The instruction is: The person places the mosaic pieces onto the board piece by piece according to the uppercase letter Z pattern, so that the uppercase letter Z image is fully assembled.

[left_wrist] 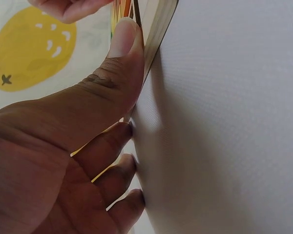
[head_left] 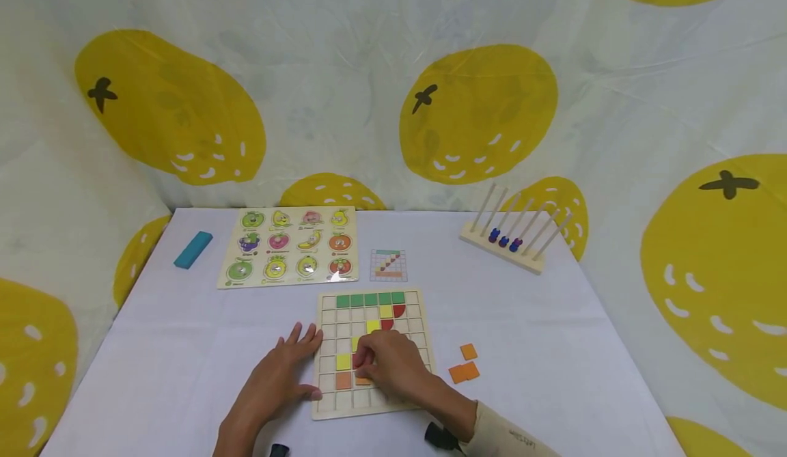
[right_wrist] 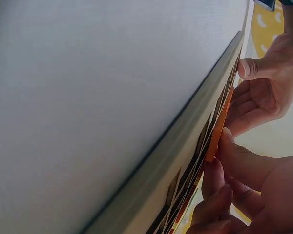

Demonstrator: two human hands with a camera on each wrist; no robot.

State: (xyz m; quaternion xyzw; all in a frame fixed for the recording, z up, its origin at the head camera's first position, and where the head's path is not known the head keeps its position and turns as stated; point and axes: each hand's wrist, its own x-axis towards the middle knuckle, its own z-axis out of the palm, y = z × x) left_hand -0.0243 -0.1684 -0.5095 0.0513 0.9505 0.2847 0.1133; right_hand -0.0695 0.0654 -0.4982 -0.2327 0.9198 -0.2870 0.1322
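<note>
A wooden grid board (head_left: 363, 406) lies on the white table, with green, yellow, red and orange tiles set in its squares. My right hand (head_left: 393, 365) is over its lower middle and pinches an orange square tile (right_wrist: 219, 134) between thumb and fingers, beside another orange tile (head_left: 343, 380) in the grid. Part of the pinched tile is hidden by the fingers in the head view. With fingers spread, my left hand (head_left: 279, 378) rests along the board's left side; its thumb (left_wrist: 124, 44) touches the edge.
Several loose orange tiles (head_left: 469, 352) lie right of the board. Behind it are a small pattern card (head_left: 389, 266), a fruit puzzle board (head_left: 289, 245) and a teal block (head_left: 193, 250). A wooden peg stand (head_left: 501, 248) with beads stands at the back right.
</note>
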